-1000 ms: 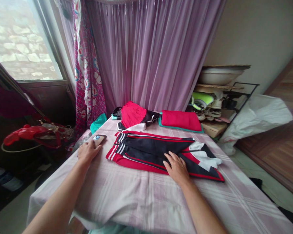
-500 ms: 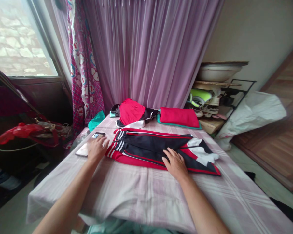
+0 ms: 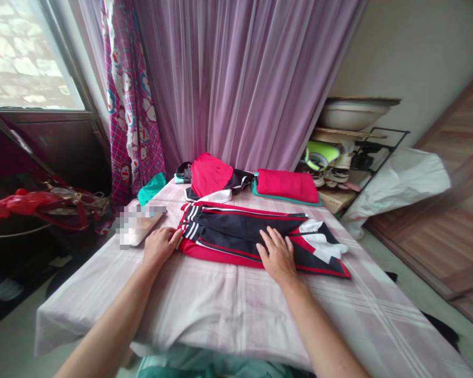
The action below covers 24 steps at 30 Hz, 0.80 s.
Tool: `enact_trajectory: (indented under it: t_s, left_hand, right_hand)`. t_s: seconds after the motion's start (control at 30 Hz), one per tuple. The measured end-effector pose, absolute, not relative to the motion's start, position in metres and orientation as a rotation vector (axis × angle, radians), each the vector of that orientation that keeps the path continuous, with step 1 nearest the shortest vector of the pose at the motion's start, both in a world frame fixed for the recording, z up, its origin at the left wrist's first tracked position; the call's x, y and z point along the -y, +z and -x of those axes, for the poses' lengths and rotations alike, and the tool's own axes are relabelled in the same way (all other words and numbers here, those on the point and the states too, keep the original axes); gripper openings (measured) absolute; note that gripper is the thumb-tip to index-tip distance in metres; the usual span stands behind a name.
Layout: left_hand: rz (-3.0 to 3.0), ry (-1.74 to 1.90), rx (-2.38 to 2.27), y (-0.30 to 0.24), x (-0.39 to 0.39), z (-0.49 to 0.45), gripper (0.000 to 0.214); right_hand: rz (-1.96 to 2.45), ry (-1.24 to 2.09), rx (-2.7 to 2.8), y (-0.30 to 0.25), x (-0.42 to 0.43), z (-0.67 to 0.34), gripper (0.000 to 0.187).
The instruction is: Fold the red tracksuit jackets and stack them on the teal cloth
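Observation:
A folded black and red tracksuit garment point(image 3: 230, 233) lies across the table. It has white-striped ribbing at its left end and white patches at its right end. My left hand point(image 3: 161, 244) is at the striped end, its fingers bent in and closed at the red edge. Flat on the black cloth near the right end rests my right hand point(image 3: 276, 256), fingers spread, holding nothing. Left of my left hand lies a flat object point(image 3: 142, 226), partly blurred out by blocks.
A crumpled red and black garment point(image 3: 212, 176) and a folded red cloth on green point(image 3: 287, 186) lie along the tablecloth's point(image 3: 228, 310) far side. A teal cloth point(image 3: 152, 189) is at the left corner. A shoe rack point(image 3: 362, 142) and white sack point(image 3: 405, 184) stand right.
My left hand has moved right and slightly down from beside the flat object to the garment's striped end. My right hand stays flat on the garment. The view has shifted slightly.

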State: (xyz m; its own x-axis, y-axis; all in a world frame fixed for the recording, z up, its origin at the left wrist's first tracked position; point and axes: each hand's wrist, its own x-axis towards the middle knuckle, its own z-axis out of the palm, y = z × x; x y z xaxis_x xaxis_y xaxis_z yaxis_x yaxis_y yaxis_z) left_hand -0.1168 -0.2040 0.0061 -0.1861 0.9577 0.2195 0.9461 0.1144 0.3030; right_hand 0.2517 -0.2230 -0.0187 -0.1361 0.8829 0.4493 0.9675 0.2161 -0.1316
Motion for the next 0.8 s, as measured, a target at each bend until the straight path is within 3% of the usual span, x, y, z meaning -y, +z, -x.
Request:
enact_trajectory:
  t_s: [0.23, 0.6, 0.8]
  left_hand:
    - [-1.926, 0.614, -2.305, 0.007, 0.203, 0.120, 0.052]
    - [-1.946, 0.593, -2.307, 0.006, 0.206, 0.124, 0.053]
    - [-1.936, 0.507, -2.394, 0.008, 0.211, 0.118, 0.055]
  right_hand:
    - [1.834, 0.032, 2.273, -0.002, 0.233, -0.232, 0.050]
    - [1.806, 0.049, 2.180, 0.001, 0.232, -0.239, 0.043]
    - [1.705, -0.023, 2.215, 0.039, 0.191, -0.233, 0.031]
